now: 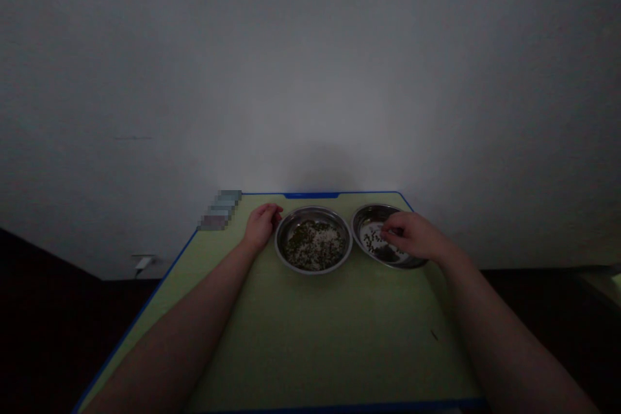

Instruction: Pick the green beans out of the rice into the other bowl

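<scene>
My left hand (pixel 262 225) rests on the table at the left of a round steel bowl (pixel 279 251). Its fingers are loosely curled and apart from the thumb, with nothing seen in them. That bowl holds a mix of white grains and green and dark beans (pixel 314 246). My right hand (pixel 410 233) is over a second steel bowl (pixel 359 212) on the right, fingertips brought together in a pinch. Anything between those fingertips is too small to make out. Small dark beans (pixel 373 242) lie scattered on the second bowl's bottom.
Both bowls stand side by side on a light green table (pixel 320 336) with a blue edge, set against a grey wall (pixel 320 77). A blurred-out flat item (pixel 219 210) lies at the back left corner. A small dark sliver (pixel 434 335) lies front right. A plug (pixel 143 264) is in the wall.
</scene>
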